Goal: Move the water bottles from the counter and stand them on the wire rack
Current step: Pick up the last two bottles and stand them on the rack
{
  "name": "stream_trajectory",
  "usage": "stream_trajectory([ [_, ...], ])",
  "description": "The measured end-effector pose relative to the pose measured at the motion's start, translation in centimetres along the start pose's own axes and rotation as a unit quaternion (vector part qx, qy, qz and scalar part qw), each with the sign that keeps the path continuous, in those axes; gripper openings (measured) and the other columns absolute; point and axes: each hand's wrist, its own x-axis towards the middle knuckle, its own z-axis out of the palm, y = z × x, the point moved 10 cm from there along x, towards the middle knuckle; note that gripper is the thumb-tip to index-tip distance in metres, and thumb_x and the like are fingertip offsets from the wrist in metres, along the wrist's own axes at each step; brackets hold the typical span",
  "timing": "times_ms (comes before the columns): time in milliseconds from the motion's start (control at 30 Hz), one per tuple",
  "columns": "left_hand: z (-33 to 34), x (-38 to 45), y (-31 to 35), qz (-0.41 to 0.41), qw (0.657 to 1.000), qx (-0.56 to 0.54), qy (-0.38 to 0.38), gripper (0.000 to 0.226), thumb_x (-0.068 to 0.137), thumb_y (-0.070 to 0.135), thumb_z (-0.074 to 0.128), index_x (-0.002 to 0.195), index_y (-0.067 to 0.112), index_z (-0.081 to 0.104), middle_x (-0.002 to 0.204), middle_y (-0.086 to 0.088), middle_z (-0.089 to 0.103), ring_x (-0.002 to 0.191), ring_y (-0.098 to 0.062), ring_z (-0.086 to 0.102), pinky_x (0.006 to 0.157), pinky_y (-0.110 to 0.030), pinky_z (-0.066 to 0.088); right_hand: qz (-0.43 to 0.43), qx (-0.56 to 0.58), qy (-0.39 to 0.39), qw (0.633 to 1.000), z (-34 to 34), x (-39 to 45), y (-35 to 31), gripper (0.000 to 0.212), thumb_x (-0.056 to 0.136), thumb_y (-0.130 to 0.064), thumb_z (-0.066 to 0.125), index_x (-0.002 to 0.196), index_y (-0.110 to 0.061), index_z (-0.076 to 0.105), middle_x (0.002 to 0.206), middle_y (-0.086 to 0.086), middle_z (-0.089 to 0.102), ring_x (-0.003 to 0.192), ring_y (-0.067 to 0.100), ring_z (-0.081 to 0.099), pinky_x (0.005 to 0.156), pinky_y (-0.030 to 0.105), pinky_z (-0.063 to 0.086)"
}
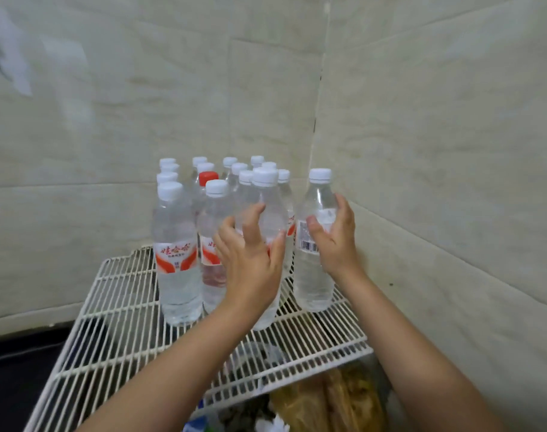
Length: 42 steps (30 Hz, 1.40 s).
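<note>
Right hand point(336, 241) is being wrapped around the rightmost water bottle point(314, 269), which is being held upright on the white wire rack point(116, 310). Left hand point(250, 260) is being held with fingers spread against the neighbouring bottle point(267, 219). Remaining bottles point(177, 244) are being kept clustered upright at the rack's back.

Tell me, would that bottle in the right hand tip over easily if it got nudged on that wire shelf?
Probably yes. The bottle is tall and narrow, and its base sits on the thin bars of the wire rack, likely an uneven footing. It looks full of water, so it is likely heavy enough to resist a light nudge. The right hand grips its middle.
</note>
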Motion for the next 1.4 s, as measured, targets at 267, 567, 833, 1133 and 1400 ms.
stream_trajectory([
  [267,3.6,-0.7,-2.1,-0.074,0.996,0.052,0.019,0.045,0.083,0.044,0.053,0.110,0.043,0.016,0.130,-0.024,0.027,0.120,-0.026,0.024,0.094,-0.033,0.020,0.070,0.111,-0.143,0.981,1.9,0.8,6.1,0.092,0.069,-0.054,0.053,0.142,-0.014,0.016,0.144,0.015,0.035,0.131,0.030,0.039,0.109,0.052,0.034],
  [567,0.1,4.9,1.6,-0.005,0.988,0.142,-0.053,0.056,0.093,0.027,0.049,0.142,0.015,0.027,0.146,-0.007,0.037,0.132,-0.021,0.037,0.110,-0.037,0.034,-0.062,-0.154,-0.095,0.981,-1.6,5.8,-1.3,0.051,0.089,-0.047,0.047,0.119,-0.007,0.049,0.118,0.014,0.056,0.108,0.029,0.051,0.078,0.033,0.039],
  [833,0.4,6.6,3.6,0.044,0.962,0.189,-0.194,0.041,0.087,0.016,0.060,0.127,0.012,0.053,0.128,-0.005,0.058,0.094,-0.007,0.048,0.082,-0.019,0.039,-0.105,-0.231,-0.260,0.932,0.5,7.1,-3.4,0.027,0.089,-0.027,0.055,0.099,-0.002,0.060,0.099,0.013,0.061,0.084,0.020,0.047,0.064,0.028,0.034],
  [1133,-0.4,6.9,2.4,0.006,0.945,0.291,-0.151,0.050,0.086,0.043,0.055,0.126,0.014,0.050,0.128,-0.012,0.051,0.110,-0.025,0.053,0.090,-0.033,0.044,-0.078,-0.166,-0.344,0.921,-1.1,5.9,-3.6,0.011,0.087,-0.019,0.059,0.090,-0.011,0.065,0.089,0.006,0.061,0.080,0.016,0.055,0.064,0.020,0.041],
  [1400,0.5,6.5,3.2,0.089,0.906,0.270,-0.314,0.050,0.090,0.017,0.055,0.138,0.015,0.040,0.140,-0.005,0.048,0.119,-0.020,0.050,0.094,-0.024,0.038,-0.102,-0.354,-0.295,0.882,-1.0,4.9,-5.2,0.031,0.088,-0.032,0.055,0.092,-0.002,0.063,0.085,0.012,0.062,0.079,0.025,0.052,0.061,0.031,0.037],
])
